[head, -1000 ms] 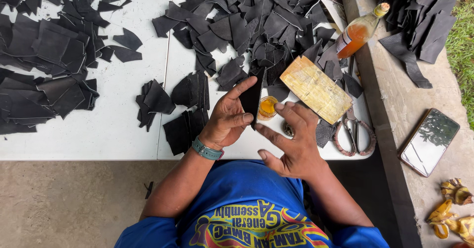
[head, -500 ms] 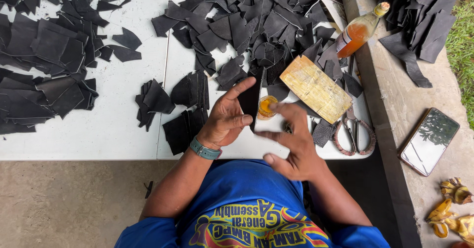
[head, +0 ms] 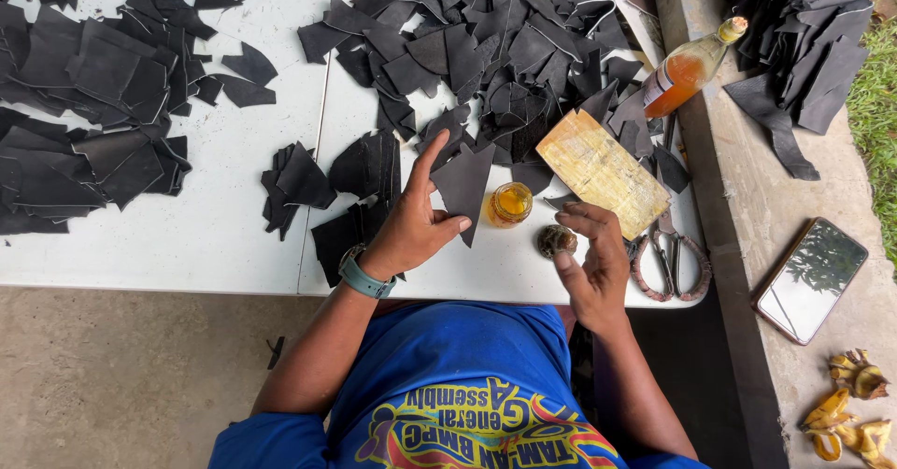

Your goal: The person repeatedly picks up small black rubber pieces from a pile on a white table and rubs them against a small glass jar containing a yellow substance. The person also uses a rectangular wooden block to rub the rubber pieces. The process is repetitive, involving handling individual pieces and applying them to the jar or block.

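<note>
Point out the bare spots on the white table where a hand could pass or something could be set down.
Bare white table runs along the near edge, between the big left heap of black leather scraps and the small fan of black pieces. Another strip lies between the left hand and right hand, near the small amber jar. The far middle pile is crowded.

A white folding surface (head: 234,235) with a seam down its middle stands outdoors in soft daylight. Below its near edge lies a bare concrete floor (head: 121,376). Along its right edge runs a concrete ledge (head: 747,198), with grass (head: 878,105) beyond it.
</note>
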